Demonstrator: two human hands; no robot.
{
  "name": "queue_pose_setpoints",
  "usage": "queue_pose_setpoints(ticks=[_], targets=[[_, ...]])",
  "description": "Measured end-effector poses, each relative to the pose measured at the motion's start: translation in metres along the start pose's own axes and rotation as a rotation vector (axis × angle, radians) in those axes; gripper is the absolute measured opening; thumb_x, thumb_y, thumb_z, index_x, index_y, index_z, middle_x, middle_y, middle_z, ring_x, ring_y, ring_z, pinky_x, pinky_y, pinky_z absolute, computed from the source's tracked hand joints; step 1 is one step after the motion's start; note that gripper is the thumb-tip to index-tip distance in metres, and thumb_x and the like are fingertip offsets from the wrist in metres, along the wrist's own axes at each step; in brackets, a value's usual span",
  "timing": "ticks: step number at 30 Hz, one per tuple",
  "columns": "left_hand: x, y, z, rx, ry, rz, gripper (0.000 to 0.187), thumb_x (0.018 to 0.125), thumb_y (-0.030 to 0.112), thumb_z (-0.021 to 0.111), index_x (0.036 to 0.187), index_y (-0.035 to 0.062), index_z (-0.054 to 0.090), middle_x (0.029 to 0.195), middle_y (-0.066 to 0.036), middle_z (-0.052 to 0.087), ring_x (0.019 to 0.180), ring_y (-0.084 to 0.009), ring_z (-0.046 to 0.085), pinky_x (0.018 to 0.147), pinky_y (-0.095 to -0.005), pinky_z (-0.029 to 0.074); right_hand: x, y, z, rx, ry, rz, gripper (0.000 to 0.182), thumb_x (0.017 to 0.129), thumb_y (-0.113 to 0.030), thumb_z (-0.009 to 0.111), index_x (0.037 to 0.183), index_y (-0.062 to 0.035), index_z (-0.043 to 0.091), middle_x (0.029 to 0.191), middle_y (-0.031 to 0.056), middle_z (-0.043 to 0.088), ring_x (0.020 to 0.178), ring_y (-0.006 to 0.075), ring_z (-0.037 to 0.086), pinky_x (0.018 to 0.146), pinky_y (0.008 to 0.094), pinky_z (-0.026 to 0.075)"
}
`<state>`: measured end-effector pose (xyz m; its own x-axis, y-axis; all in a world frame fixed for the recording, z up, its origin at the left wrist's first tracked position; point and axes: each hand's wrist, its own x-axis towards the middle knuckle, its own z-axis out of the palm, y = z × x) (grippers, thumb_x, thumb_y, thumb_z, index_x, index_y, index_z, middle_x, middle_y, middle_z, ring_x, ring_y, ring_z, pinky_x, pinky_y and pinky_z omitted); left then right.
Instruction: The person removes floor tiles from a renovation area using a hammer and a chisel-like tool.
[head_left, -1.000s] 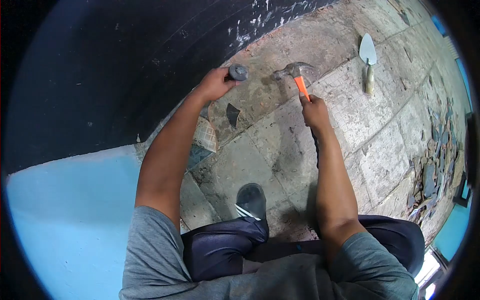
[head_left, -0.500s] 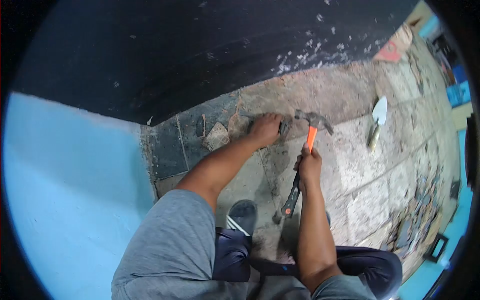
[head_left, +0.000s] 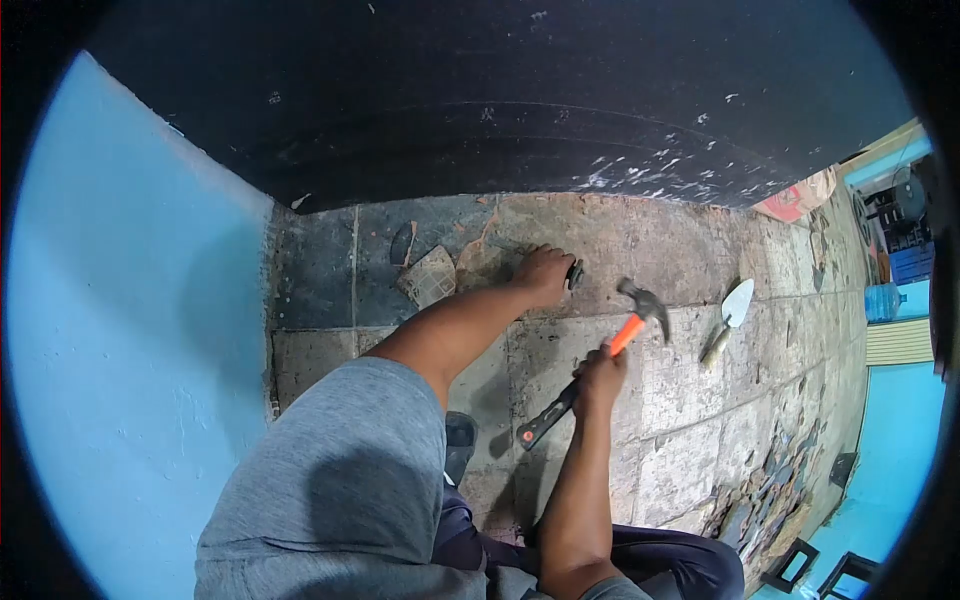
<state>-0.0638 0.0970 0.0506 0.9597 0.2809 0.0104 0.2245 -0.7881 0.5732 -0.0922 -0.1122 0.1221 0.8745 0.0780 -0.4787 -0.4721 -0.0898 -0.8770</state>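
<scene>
My right hand [head_left: 602, 375] is wrapped round the handle of a claw hammer [head_left: 640, 312] with an orange neck and a black grip. The hammer's head is raised over the worn floor, to the right of my other hand. Fingers closed, my left hand [head_left: 545, 274] grips a dark tool [head_left: 575, 274], whose end sticks out on the right; the rest of it is hidden. A loose patterned tile piece [head_left: 430, 278] lies left of that hand. Farther right, a trowel [head_left: 730, 320] with a pale blade rests on the floor.
A black wall [head_left: 450, 110] rises in front, and a light blue wall [head_left: 130, 300] stands on the left. Broken tile pieces [head_left: 765, 490] are heaped at the lower right. A blue water bottle [head_left: 883, 302] and dark frames [head_left: 792, 565] are at the far right.
The view has shifted and turned. My right hand and the hammer have moved down, and the hammer is tilted more. My left hand still grips the dark tool.
</scene>
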Motion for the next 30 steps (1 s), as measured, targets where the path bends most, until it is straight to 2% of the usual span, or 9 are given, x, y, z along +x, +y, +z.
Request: queue_pose_setpoints(ticks=[2, 7, 10, 16, 18, 20, 21, 22, 30], targets=[[0.001, 0.005, -0.009, -0.004, 0.023, -0.005, 0.036, 0.077, 0.01, 0.07, 0.113, 0.0066, 0.065, 0.112, -0.016, 0.066, 0.113, -0.0375, 0.06, 0.102, -0.0522, 0.042, -0.01, 0.001, 0.012, -0.087, -0.155, 0.099, 0.017, 0.107, -0.026, 0.055, 0.098, -0.0139, 0.047, 0.064, -0.0028, 0.044, 0.048, 0.0099, 0.042, 0.043, 0.0285, 0.037], [0.011, 0.006, -0.028, -0.06, 0.046, -0.066, 0.038, 0.077, 0.011, 0.071, 0.114, 0.0071, 0.064, 0.116, -0.016, 0.067, 0.114, -0.0386, 0.06, 0.102, -0.0534, 0.043, -0.011, -0.01, 0.014, 0.031, -0.073, 0.089, 0.02, 0.106, -0.027, 0.058, 0.097, -0.0114, 0.05, 0.064, -0.0037, 0.045, 0.048, 0.0088, 0.043, 0.043, 0.028, 0.039], [0.014, 0.002, -0.021, -0.017, 0.04, -0.07, 0.037, 0.082, 0.01, 0.069, 0.119, 0.0083, 0.062, 0.117, -0.015, 0.066, 0.118, -0.037, 0.059, 0.103, -0.0551, 0.042, 0.002, -0.04, -0.01, 0.061, 0.036, -0.1, 0.017, 0.105, -0.026, 0.06, 0.099, -0.0106, 0.054, 0.065, -0.0038, 0.046, 0.049, 0.008, 0.044, 0.043, 0.0264, 0.04], [0.009, 0.007, -0.031, 0.006, -0.028, -0.066, 0.029, 0.087, 0.007, 0.063, 0.116, 0.0078, 0.063, 0.114, -0.013, 0.067, 0.117, -0.0342, 0.061, 0.101, -0.0528, 0.043, 0.018, -0.105, -0.034, 0.344, 0.398, -0.471, 0.032, 0.111, -0.034, 0.045, 0.101, -0.0038, 0.05, 0.069, 0.0004, 0.045, 0.054, 0.0114, 0.041, 0.045, 0.0283, 0.037], [0.01, 0.008, -0.034, 0.001, -0.033, -0.058, 0.03, 0.086, 0.008, 0.063, 0.116, 0.0074, 0.063, 0.113, -0.014, 0.068, 0.116, -0.0346, 0.062, 0.1, -0.0534, 0.043, 0.022, -0.071, -0.019, 0.264, 0.474, -0.539, 0.036, 0.11, -0.036, 0.046, 0.095, -0.0035, 0.048, 0.07, 0.002, 0.046, 0.055, 0.0135, 0.041, 0.046, 0.0301, 0.037], [0.01, 0.006, -0.029, 0.01, 0.018, -0.041, 0.029, 0.085, 0.01, 0.065, 0.114, 0.0073, 0.064, 0.112, -0.014, 0.069, 0.114, -0.0348, 0.063, 0.099, -0.0533, 0.044, 0.074, 0.048, -0.035, -0.434, 0.269, -0.581, 0.037, 0.11, -0.037, 0.046, 0.09, -0.0054, 0.047, 0.068, 0.0022, 0.047, 0.053, 0.0156, 0.043, 0.046, 0.0313, 0.038], [0.011, 0.003, -0.023, 0.015, 0.04, -0.028, 0.029, 0.084, 0.011, 0.065, 0.113, 0.0072, 0.064, 0.111, -0.014, 0.069, 0.113, -0.0348, 0.064, 0.099, -0.0533, 0.044, 0.032, 0.021, -0.007, -0.33, -0.091, -0.132, 0.035, 0.11, -0.036, 0.048, 0.089, -0.0077, 0.049, 0.064, 0.0, 0.046, 0.05, 0.0138, 0.043, 0.045, 0.031, 0.038], [0.016, -0.007, -0.014, -0.003, 0.068, -0.063, 0.029, 0.083, 0.012, 0.066, 0.112, 0.0072, 0.064, 0.11, -0.014, 0.069, 0.112, -0.035, 0.064, 0.099, -0.0533, 0.045, 0.01, 0.002, 0.011, -0.127, -0.217, 0.077, 0.034, 0.109, -0.036, 0.049, 0.09, -0.0093, 0.052, 0.061, -0.0019, 0.045, 0.047, 0.0115, 0.044, 0.045, 0.0303, 0.037], [-0.002, -0.024, -0.023, 0.043, 0.089, -0.071, 0.026, 0.08, 0.013, 0.066, 0.106, 0.0069, 0.066, 0.109, -0.016, 0.069, 0.109, -0.0359, 0.064, 0.1, -0.053, 0.046, -0.007, 0.05, 0.01, -0.203, -0.219, 0.277, 0.03, 0.108, -0.035, 0.053, 0.09, -0.011, 0.053, 0.063, -0.0025, 0.046, 0.048, 0.0113, 0.042, 0.045, 0.0302, 0.038]])
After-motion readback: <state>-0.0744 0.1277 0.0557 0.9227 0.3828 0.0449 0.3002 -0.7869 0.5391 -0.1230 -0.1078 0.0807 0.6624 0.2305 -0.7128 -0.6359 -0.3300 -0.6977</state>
